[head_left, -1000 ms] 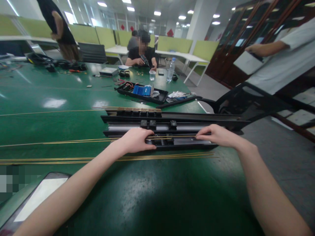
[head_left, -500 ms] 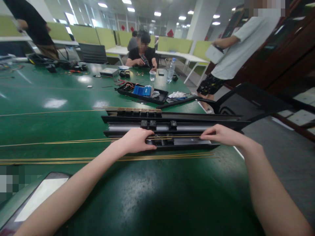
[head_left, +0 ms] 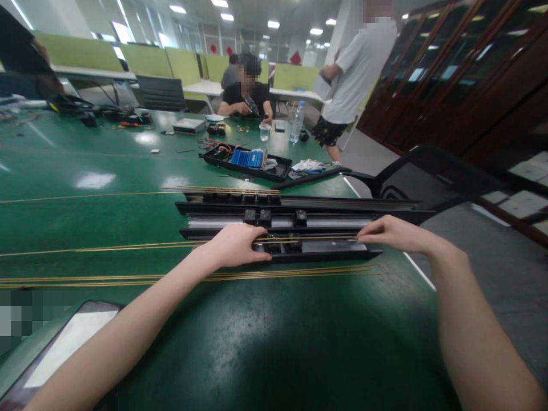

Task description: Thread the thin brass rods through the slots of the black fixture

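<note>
A long black channel (head_left: 334, 256) lies nearest me, with small black blocks (head_left: 294, 242) sitting in it. Thin brass rods (head_left: 141, 246) run in from the left and pass through these blocks. My left hand (head_left: 235, 244) is closed around a block near the channel's left part, fingers on the far side and thumb on the near side; its palm partly hides the block. Above the channel's right end, my right hand (head_left: 387, 234) pinches the tip of one brass rod between thumb and fingers.
Two more black channels (head_left: 359, 204) with blocks lie just beyond. Loose brass rods (head_left: 278, 274) rest on the green table (head_left: 299, 337) on my side. Farther back are a black tray (head_left: 280, 168), a water bottle (head_left: 297, 123) and a seated person. A mesh chair (head_left: 428, 171) stands right.
My right hand has shifted slightly right with the rod tip. My left hand stays in place. The standing person in white at right has moved left and away; the one at far left has moved left.
</note>
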Demonstrator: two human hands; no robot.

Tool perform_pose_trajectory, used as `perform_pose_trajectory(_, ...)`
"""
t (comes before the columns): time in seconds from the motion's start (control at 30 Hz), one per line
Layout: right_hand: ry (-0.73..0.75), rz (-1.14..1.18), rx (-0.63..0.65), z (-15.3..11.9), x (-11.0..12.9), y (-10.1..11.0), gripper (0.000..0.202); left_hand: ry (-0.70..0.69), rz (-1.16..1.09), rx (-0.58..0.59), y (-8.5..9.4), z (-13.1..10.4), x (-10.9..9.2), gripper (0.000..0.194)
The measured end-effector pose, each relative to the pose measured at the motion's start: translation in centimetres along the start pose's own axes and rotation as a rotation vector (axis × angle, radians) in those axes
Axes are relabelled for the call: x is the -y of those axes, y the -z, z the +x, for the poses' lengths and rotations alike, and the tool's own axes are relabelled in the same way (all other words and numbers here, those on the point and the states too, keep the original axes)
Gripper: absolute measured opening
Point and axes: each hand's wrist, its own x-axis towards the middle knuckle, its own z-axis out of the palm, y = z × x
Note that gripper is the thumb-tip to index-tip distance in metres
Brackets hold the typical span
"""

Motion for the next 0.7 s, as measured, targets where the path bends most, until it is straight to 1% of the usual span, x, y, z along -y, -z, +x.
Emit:
perform_pose_trajectory(0.13, -0.002, -0.014, -0.009, 0.0, -0.4, 0.1, 0.042, 0.001, 0.003, 0.001, 0.0, 0.0, 0.0, 0.071)
perform_pose_trajectory(0.43, -0.028, -0.016, -0.040, 0.1, -2.1, 0.3, 0.036, -0.003, 0.007, 0.000, -0.2, 0.0, 0.2, 0.073)
perform_pose_trajectory(0.7, -0.068, -0.054, -0.081, -0.2, -2.1, 0.4, 0.033, -0.003, 0.004, -0.004, -0.3, 0.1, 0.2, 0.074)
